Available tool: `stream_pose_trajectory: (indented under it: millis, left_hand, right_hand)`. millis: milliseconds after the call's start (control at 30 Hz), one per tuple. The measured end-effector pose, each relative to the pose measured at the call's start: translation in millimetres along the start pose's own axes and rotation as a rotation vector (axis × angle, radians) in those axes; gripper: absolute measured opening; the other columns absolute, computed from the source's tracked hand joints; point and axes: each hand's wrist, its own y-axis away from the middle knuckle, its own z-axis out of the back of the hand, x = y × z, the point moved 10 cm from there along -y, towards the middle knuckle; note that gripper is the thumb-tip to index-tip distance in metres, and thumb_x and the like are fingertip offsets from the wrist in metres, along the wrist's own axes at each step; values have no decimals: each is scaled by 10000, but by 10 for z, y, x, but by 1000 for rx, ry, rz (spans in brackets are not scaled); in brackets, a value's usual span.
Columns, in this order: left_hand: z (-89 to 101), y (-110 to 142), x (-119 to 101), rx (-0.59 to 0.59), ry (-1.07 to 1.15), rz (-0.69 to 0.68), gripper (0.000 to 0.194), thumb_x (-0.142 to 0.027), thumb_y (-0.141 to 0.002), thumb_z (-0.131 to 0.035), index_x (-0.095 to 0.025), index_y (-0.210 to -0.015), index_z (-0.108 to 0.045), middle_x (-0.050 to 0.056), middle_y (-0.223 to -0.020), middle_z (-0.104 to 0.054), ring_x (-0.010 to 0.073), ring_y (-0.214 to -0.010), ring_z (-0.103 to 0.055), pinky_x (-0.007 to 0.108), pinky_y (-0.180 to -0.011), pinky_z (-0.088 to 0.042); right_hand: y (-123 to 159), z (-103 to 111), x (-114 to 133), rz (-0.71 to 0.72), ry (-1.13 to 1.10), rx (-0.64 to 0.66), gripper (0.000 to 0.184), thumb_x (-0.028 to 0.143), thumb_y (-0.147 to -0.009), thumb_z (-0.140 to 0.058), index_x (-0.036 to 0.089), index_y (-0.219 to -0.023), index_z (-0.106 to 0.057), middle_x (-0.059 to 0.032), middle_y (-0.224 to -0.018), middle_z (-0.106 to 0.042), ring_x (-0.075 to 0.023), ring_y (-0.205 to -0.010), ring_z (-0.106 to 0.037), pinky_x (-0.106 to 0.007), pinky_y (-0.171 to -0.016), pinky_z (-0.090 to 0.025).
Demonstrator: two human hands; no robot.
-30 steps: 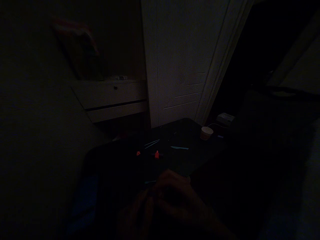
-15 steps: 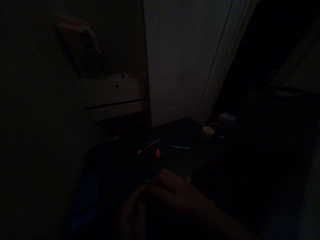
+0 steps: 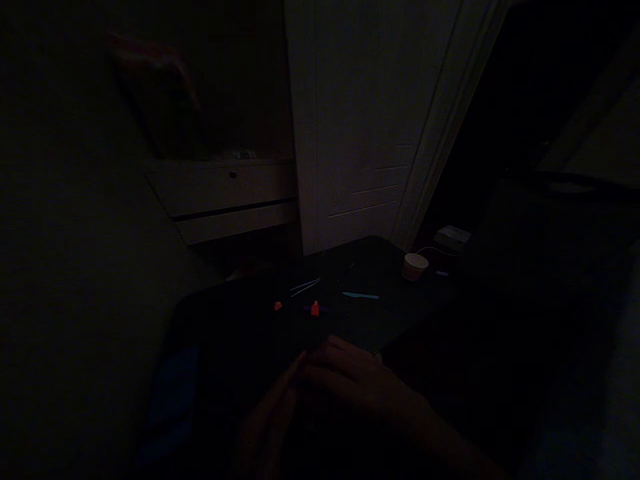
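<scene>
My left hand (image 3: 270, 417) and my right hand (image 3: 350, 377) come together at the fingertips over the near part of the dark table (image 3: 225, 327). The fingers of both are bent and closed; what sits between them is hidden in the dark. A pale rounded tip (image 3: 378, 358) shows just behind my right hand. Beyond the hands lie a small red-orange piece on a dark strip (image 3: 315, 309) and an orange lump (image 3: 278, 306). Further back are tweezers (image 3: 306, 287), a blue plastic knife (image 3: 361, 295) and a thin dark stick (image 3: 345, 272).
A paper cup (image 3: 415, 267) stands near the table's far right edge, with a small pale item (image 3: 442, 273) beside it. A bluish flat surface (image 3: 173, 393) shows at left. Behind are a white door (image 3: 360, 120) and a drawer unit (image 3: 220, 193). The room is very dark.
My left hand has moved up and right, closer against my right hand. A thin light piece seen at the fingertips before is now hidden. The things on the table lie as before.
</scene>
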Motion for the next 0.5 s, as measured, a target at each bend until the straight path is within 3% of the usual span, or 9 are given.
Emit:
stream_pose_trajectory:
  millis: [167, 400, 500]
  left_hand:
    - [-125, -13, -52, 43, 79, 24, 539, -625, -940, -640, -198, -1218, -817, 123, -1304, -809, 346, -1228, -760, 471, -1011, -655]
    - [-89, -54, -114, 78, 111, 5, 610, -669, -878, -721, -214, -1276, -807, 136, -1399, -761, 358, -1289, -727, 429, -1044, -640]
    - [-49, -25, -49, 59, 43, -24, 540, -640, -911, -702, -240, -1255, -816, 111, -1354, -788, 342, -1264, -745, 438, -1067, -628]
  right_hand:
    - [50, -62, -2, -5, 72, -33, 259, 217, -1071, -650, 151, -1322, -650, -137, -1116, -798, -244, -1012, -751, -342, -847, -649]
    - [73, -97, 14, 43, 121, 55, 261, 222, -1103, -591, 131, -1342, -644, -148, -1156, -791, -232, -1041, -751, -312, -847, -658]
    - [44, -51, 43, 83, 121, 3, 232, 193, -1096, -581, 108, -1300, -648, -154, -1081, -803, -233, -952, -755, -326, -814, -661]
